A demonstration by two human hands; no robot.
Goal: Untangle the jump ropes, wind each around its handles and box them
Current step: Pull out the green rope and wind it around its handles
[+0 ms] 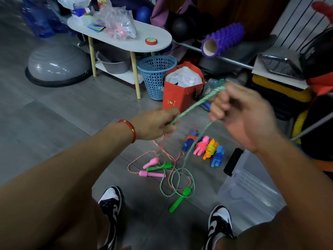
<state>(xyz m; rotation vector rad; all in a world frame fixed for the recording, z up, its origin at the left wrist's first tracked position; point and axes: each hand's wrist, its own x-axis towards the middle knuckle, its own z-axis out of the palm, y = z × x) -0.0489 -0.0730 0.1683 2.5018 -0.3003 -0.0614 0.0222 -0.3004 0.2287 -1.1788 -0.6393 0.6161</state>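
Nearest me, green handles (180,199) and pink handles (151,173) lie on the floor among loops of tangled cord. Right of them sits a clear box (252,193). Above, my left hand (155,126) and right hand (241,114) each pinch the green rope (196,105) taut. Farther off, four wound ropes (205,147) lie side by side.

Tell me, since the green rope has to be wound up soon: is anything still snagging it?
Yes. Both hands, left and right, hold the green rope up, but on the floor its loops cross the pink rope, near the pink handles.
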